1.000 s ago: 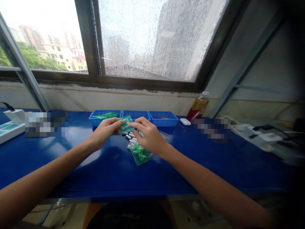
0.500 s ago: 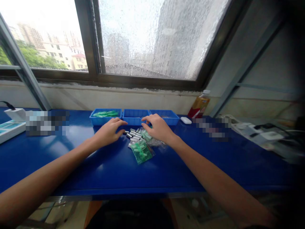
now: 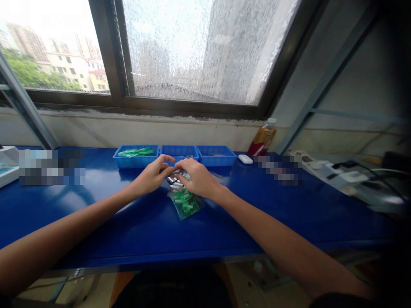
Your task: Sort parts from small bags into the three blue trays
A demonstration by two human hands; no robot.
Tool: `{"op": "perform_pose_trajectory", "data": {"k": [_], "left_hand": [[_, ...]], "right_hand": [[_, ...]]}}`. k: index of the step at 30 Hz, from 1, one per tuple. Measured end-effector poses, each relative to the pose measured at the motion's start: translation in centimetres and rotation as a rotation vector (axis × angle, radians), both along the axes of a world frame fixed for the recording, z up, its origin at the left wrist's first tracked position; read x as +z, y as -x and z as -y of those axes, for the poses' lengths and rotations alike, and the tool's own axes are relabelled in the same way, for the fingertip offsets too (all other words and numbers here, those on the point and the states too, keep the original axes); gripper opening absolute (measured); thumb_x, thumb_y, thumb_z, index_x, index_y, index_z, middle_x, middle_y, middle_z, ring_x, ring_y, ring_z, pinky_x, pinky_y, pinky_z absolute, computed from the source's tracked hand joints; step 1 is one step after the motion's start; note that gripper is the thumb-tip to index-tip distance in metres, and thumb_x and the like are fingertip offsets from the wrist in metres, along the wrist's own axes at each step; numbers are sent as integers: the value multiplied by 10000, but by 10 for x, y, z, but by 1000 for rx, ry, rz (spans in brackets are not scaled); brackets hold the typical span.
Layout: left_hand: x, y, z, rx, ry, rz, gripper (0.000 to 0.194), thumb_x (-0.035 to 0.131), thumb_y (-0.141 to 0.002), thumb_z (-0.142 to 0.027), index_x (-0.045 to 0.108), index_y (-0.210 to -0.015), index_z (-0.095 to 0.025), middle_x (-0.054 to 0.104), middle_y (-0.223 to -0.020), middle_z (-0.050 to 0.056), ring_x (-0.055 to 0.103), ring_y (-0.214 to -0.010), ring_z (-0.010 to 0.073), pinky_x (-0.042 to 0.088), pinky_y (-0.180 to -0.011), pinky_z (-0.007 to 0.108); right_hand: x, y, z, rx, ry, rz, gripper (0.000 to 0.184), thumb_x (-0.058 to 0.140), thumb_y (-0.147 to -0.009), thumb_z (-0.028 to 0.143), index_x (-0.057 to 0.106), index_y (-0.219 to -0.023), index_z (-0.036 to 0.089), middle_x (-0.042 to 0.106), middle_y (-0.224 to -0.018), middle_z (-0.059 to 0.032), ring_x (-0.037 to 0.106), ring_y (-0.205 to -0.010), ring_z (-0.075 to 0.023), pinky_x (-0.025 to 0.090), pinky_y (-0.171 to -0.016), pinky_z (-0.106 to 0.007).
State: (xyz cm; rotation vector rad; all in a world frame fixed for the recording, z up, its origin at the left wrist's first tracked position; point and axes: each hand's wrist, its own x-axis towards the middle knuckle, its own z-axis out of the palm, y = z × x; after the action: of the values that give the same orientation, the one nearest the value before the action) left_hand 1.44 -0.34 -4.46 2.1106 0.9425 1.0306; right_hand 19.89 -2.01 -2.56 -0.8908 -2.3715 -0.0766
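Observation:
My left hand (image 3: 152, 176) and my right hand (image 3: 196, 177) meet over a small heap of silver and white parts (image 3: 175, 184) on the blue table (image 3: 96, 214). Their fingertips are curled and pinched together above the heap; what they grip is too small to make out. A clear bag of green pieces (image 3: 184, 204) lies just in front of my right hand. Three blue trays stand in a row behind the hands: the left tray (image 3: 135, 160) holds green bags, then the middle tray (image 3: 180, 150) and the right tray (image 3: 215, 158).
A yellow bottle with a red label (image 3: 262, 140) stands by the wall at the right, with a small white object (image 3: 245, 159) next to it. White devices and cables (image 3: 340, 175) lie at the far right. A white box (image 3: 6, 164) is at the left edge.
A second ago both hands held a green bag above the heap; that bag is out of my hands now. The hands then spread over the parts and have now drawn together, pinching over the heap.

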Motion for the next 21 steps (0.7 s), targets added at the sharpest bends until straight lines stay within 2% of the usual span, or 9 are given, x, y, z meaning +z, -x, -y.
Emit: {"op": "perform_pose_trajectory", "data": {"k": [5,9,12,15,17,21], "left_hand": [[1,0,18,11,52,111,174,436,-876,-315,467,-945,-158,599,-729,13,589,-699,134,439,-635,251],[4,4,23,13,-53,58,205,504,-840,-302,525,-982,-155,599,-817,34,573,-772,144,444,-677,261],[6,4,23,93,-146,-11,205,531,-822,-301,554,-956,-147,591,-776,26,547,-715,135,424,-643,253],[9,1,23,165,-148,-15,235,489,-845,-346,575,-909,-137,593,-746,24,520,-655,126,395,-597,244],[9,-1,21,179,-149,-22,269,456,-858,-371,583,-843,-134,582,-707,14,498,-620,120,372,-570,237],[6,-3,14,154,-151,-80,393,353,-895,-401,547,-669,-145,560,-623,4,508,-603,127,373,-580,237]], "right_hand": [[-1,2,3,24,-11,1,104,531,-829,242,576,-862,154,589,-799,-53,514,-783,-169,394,-724,-288],[-2,3,3,8,8,-46,167,462,-872,246,589,-839,144,606,-792,-63,523,-768,-162,394,-703,-281],[-3,5,3,0,21,-44,254,388,-907,264,586,-797,150,598,-751,-56,524,-741,-154,393,-694,-278],[-3,6,4,-18,35,-84,175,479,-863,300,559,-898,148,592,-779,-48,531,-739,-153,402,-689,-273],[-3,7,5,-33,21,-112,230,561,-807,288,526,-979,140,587,-814,-50,534,-749,-154,407,-688,-269],[-1,7,6,-46,-42,-67,100,513,-831,243,547,-859,153,579,-799,-50,523,-749,-154,402,-693,-270]]}}
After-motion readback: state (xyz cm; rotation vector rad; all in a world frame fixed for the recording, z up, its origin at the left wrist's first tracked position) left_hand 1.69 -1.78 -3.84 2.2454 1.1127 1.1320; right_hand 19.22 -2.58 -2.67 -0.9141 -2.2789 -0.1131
